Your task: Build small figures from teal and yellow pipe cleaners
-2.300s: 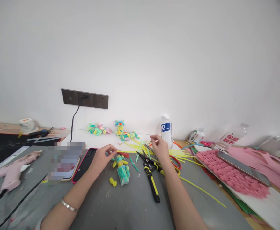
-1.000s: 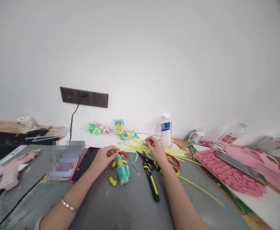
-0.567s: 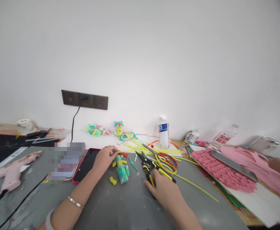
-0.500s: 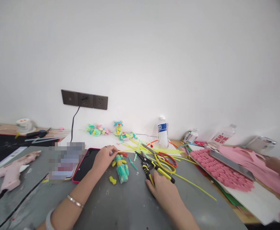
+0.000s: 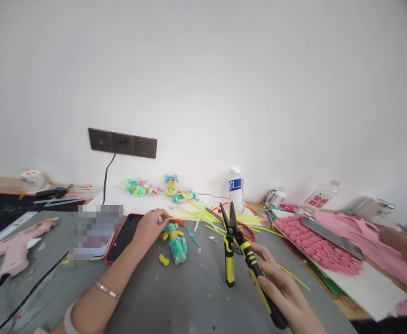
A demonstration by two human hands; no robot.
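My right hand (image 5: 276, 283) grips one black-and-yellow handle of a pair of pliers (image 5: 234, 234), raised over the table with its jaws apart and pointing up. A coiled spring shows between the two handles. My left hand (image 5: 153, 227) is closed in a pinch at the end of a yellow pipe cleaner (image 5: 182, 218). Just right of that hand lies a small teal-and-yellow pipe-cleaner figure (image 5: 177, 246), with a yellow piece (image 5: 163, 260) beside it. Scissors (image 5: 247, 231) lie behind the pliers, partly hidden, among several yellow pipe cleaners (image 5: 259, 227).
A pink glue gun (image 5: 17, 248) and two phones, one black (image 5: 123, 241), lie left. Several finished figures (image 5: 172, 184) and a bottle (image 5: 236, 192) stand near the wall. A pink woven piece (image 5: 318, 246) lies right, and another person's hand (image 5: 394, 243) is at the far right.
My right hand has lifted the pliers off the table and turned them upright, its grip now on one handle. My left hand has stayed nearly in place.
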